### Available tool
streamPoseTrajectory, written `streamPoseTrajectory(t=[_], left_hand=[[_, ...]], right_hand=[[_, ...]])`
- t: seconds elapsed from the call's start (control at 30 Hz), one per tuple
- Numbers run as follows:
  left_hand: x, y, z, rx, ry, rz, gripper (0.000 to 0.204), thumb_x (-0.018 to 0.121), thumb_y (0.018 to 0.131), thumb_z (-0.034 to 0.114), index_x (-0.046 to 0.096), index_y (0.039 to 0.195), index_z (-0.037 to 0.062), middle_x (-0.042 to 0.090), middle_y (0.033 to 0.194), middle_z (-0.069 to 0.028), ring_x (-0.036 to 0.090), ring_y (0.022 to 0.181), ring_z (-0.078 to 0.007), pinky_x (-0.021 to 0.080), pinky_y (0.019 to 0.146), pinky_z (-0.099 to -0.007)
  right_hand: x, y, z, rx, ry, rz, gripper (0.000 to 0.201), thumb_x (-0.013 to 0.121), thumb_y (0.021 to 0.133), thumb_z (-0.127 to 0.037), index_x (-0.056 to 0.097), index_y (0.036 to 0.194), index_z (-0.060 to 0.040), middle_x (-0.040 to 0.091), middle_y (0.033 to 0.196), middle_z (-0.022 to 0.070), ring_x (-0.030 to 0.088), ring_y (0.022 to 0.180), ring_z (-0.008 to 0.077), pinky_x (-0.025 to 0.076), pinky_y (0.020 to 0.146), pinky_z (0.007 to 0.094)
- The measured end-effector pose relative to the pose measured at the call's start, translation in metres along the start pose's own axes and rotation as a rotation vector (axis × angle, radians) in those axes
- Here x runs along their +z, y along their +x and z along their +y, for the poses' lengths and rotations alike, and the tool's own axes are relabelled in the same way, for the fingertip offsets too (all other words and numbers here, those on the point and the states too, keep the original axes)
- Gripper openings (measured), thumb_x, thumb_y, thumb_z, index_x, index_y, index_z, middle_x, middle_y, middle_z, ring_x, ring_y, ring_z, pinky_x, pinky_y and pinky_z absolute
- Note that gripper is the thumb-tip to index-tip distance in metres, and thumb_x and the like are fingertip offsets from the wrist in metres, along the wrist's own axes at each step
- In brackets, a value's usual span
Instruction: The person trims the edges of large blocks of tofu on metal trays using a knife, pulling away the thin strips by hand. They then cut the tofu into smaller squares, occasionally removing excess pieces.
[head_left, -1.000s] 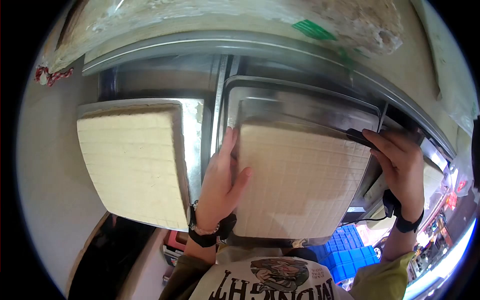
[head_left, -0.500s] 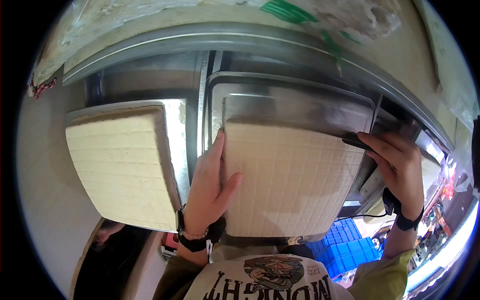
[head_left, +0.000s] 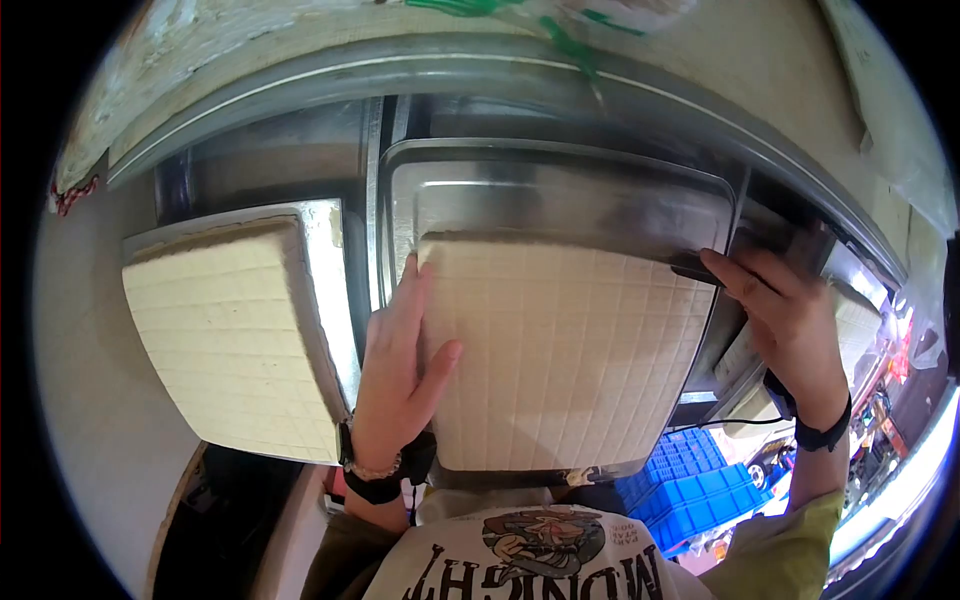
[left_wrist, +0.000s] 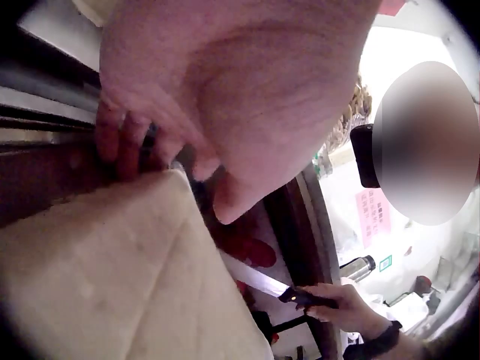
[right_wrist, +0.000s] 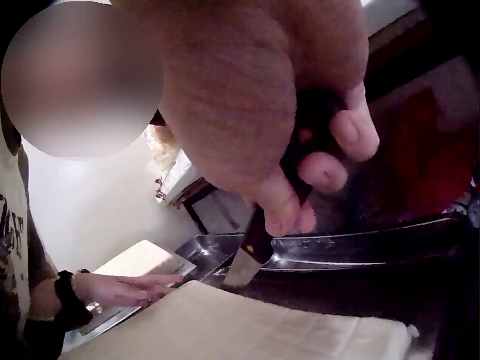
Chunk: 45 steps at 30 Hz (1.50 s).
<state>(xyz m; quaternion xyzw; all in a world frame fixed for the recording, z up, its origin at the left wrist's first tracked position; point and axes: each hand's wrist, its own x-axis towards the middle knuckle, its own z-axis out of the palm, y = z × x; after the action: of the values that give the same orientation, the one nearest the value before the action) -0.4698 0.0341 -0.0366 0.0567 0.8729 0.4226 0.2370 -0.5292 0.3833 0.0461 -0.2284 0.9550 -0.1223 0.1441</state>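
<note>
A large pale slab of tofu [head_left: 560, 360], scored in a grid, lies in a shallow metal tray [head_left: 560, 185] in front of me. My left hand [head_left: 395, 365] lies along its left side, fingers extended and thumb over the top surface. My right hand [head_left: 790, 320] grips a knife [head_left: 690, 273] by its black handle at the slab's far right corner. In the right wrist view the knife blade [right_wrist: 241, 271] points down at the slab's edge. The left wrist view shows the blade [left_wrist: 259, 277] running along the slab's far side, partly hidden behind it.
A second scored tofu slab [head_left: 220, 340] sits on a metal sheet [head_left: 328, 270] at the left. Beyond the trays runs a metal counter rail [head_left: 480, 55]. Blue crates [head_left: 695, 480] stand low at the right, with a black cable [head_left: 730, 424] above them.
The head view has shifted, so the slabs and left hand appear further left. Both hands keep their places at the slab, the knife still at its far edge.
</note>
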Motion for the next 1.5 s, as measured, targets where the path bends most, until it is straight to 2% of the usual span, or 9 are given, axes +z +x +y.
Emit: streamPoseTrajectory(t=[0.13, 0.47, 0.7, 0.77, 0.9, 0.97, 1.13, 1.27, 1.5], left_hand=[[0.0, -0.001, 0.001, 0.026, 0.114, -0.012, 0.058, 0.062, 0.09, 0.017, 0.045, 0.145, 0.0098, 0.034, 0.152, -0.0255, 0.05, 0.108, -0.0321, 0.038, 0.097, -0.0399], [0.002, -0.001, 0.002, 0.036, 0.139, 0.001, 0.057, 0.066, 0.087, 0.015, 0.05, 0.142, 0.012, 0.034, 0.154, -0.0198, 0.044, 0.084, -0.0216, 0.041, 0.08, -0.0294], [0.004, -0.002, 0.002, 0.002, 0.14, -0.009, 0.058, 0.064, 0.088, 0.016, 0.049, 0.143, 0.0109, 0.032, 0.156, -0.0174, 0.043, 0.083, -0.0214, 0.04, 0.08, -0.0304], [0.005, -0.003, 0.001, 0.018, 0.177, -0.017, 0.059, 0.064, 0.088, 0.016, 0.047, 0.144, 0.0108, 0.031, 0.157, -0.0175, 0.042, 0.083, -0.0218, 0.04, 0.08, -0.0305], [0.005, -0.003, 0.001, 0.003, 0.167, -0.045, 0.062, 0.064, 0.088, 0.018, 0.044, 0.146, 0.0108, 0.027, 0.158, -0.0179, 0.042, 0.085, -0.0234, 0.04, 0.082, -0.0314], [0.003, -0.004, 0.002, -0.011, 0.154, -0.057, 0.063, 0.064, 0.088, 0.019, 0.044, 0.146, 0.0107, 0.027, 0.158, -0.018, 0.042, 0.085, -0.0235, 0.04, 0.082, -0.0318], [0.005, -0.004, -0.002, 0.02, 0.158, -0.062, 0.064, 0.064, 0.087, 0.018, 0.042, 0.147, 0.0101, 0.025, 0.159, -0.0194, 0.041, 0.086, -0.0249, 0.04, 0.085, -0.034], [0.005, -0.002, 0.002, 0.023, 0.169, -0.073, 0.064, 0.063, 0.088, 0.019, 0.041, 0.147, 0.0091, 0.023, 0.159, -0.0218, 0.043, 0.089, -0.0278, 0.037, 0.09, -0.036], [0.0, -0.003, -0.004, 0.016, 0.137, -0.102, 0.061, 0.059, 0.093, 0.032, 0.042, 0.146, 0.0079, 0.023, 0.158, -0.0242, 0.046, 0.093, -0.029, 0.037, 0.093, -0.0361]], right_hand=[[-0.003, -0.007, 0.009, 0.038, 0.041, -0.001, 0.051, 0.058, 0.067, 0.01, 0.071, 0.113, -0.0103, 0.064, 0.09, 0.008, 0.064, 0.076, 0.0264, 0.055, 0.065, 0.0367], [-0.017, -0.019, 0.023, 0.066, 0.003, -0.037, 0.054, 0.055, 0.065, 0.014, 0.071, 0.112, -0.0086, 0.065, 0.093, 0.0093, 0.063, 0.072, 0.0277, 0.053, 0.065, 0.0364], [-0.021, -0.036, 0.035, 0.105, -0.021, -0.042, 0.053, 0.058, 0.065, 0.014, 0.071, 0.111, -0.008, 0.064, 0.091, 0.0087, 0.061, 0.072, 0.0285, 0.051, 0.065, 0.0376], [-0.022, -0.039, 0.038, 0.123, 0.005, -0.073, 0.045, 0.062, 0.071, 0.015, 0.07, 0.112, -0.0033, 0.063, 0.091, 0.0129, 0.064, 0.075, 0.0291, 0.051, 0.065, 0.0342], [-0.026, -0.044, 0.041, 0.145, -0.009, -0.091, 0.042, 0.064, 0.071, 0.012, 0.07, 0.11, -0.0032, 0.064, 0.092, 0.0126, 0.064, 0.077, 0.0284, 0.051, 0.067, 0.0346], [-0.031, -0.048, 0.045, 0.095, -0.116, 0.002, 0.047, 0.062, 0.067, 0.01, 0.072, 0.109, -0.0099, 0.062, 0.09, 0.0089, 0.06, 0.073, 0.0286, 0.049, 0.064, 0.0382], [-0.06, -0.068, 0.046, 0.035, -0.194, 0.03, 0.041, 0.062, 0.068, 0.003, 0.071, 0.107, -0.0043, 0.064, 0.089, 0.0128, 0.063, 0.079, 0.0281, 0.051, 0.068, 0.0365], [-0.049, -0.055, 0.035, -0.069, -0.115, 0.137, 0.046, 0.063, 0.066, 0.006, 0.071, 0.11, -0.0054, 0.064, 0.089, 0.0104, 0.062, 0.076, 0.0268, 0.049, 0.065, 0.0339], [-0.018, -0.03, 0.027, 0.017, 0.016, 0.061, 0.045, 0.061, 0.068, 0.01, 0.071, 0.108, -0.0067, 0.065, 0.089, 0.0093, 0.058, 0.067, 0.0255, 0.046, 0.057, 0.0343]])
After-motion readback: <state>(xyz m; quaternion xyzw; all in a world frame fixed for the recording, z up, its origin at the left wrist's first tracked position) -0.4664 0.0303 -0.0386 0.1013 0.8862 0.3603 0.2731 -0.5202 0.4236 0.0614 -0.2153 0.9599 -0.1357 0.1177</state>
